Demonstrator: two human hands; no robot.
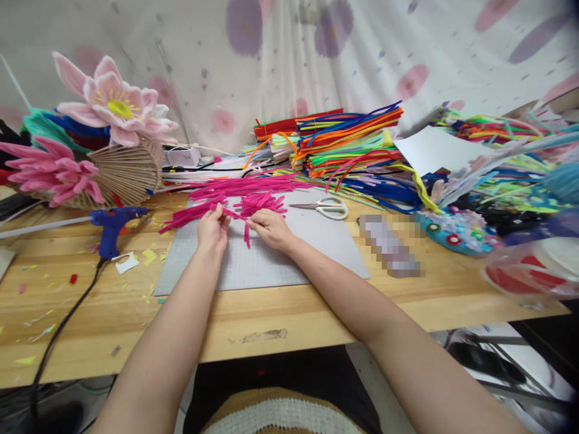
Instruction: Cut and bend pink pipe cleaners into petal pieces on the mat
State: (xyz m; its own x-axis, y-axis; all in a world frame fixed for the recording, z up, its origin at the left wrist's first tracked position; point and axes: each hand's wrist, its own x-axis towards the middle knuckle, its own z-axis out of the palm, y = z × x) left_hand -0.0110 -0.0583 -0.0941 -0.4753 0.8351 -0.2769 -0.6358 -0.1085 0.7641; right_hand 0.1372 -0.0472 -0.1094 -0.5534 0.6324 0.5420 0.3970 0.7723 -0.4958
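Observation:
Between my two hands a short magenta pipe cleaner is stretched, pinched at both ends. My left hand has its thumb and fingers closed on the left end. On the other end, the fingers of my right hand are pressed together. Cut magenta pipe cleaners lie in a pile just behind my hands, and a longer bundle stretches along the back of the grey cutting mat. White-handled scissors rest closed at the mat's right side.
A blue glue gun with its cord stands on the left, among scraps. Pink fuzzy flowers rise behind it. Bundles of coloured pipe cleaners line the back. On the right are a blurred-out item and a clear plastic tub.

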